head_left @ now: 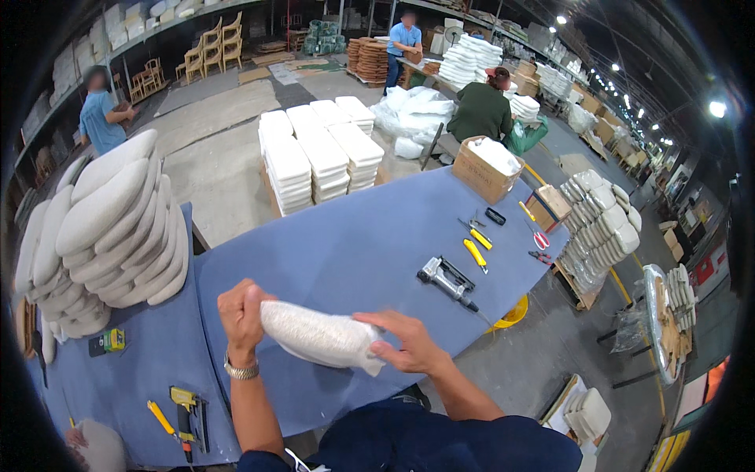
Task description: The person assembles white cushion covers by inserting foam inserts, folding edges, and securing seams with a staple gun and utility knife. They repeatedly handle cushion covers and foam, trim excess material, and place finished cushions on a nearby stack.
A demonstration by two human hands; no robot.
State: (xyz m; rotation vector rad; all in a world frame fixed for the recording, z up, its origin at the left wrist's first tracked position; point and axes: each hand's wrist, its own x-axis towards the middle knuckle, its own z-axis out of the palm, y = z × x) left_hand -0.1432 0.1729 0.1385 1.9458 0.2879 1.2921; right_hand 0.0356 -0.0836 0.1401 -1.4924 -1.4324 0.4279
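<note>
A cream-white padded seat cushion [318,334] is held up over the blue-covered table [307,248], seen nearly edge-on. Its left end is in the closed fist of my left hand [241,316], which has a metal watch at the wrist. At the other end, my right hand [403,341] pinches the loose cloth at the cushion's edge, thumb below and fingers above. The cushion's far side is hidden. Beyond my right hand, a silver staple gun [447,282] lies on the table with its hose trailing off the edge.
Stacked grey-white cushions [118,228] crowd the table's left. Yellow-handled tools [476,256], red scissors [541,241] and a cardboard box [486,169] lie toward the far right. A yellow staple gun [187,417] rests near left. White cushion piles [318,149] stand beyond; several people work around.
</note>
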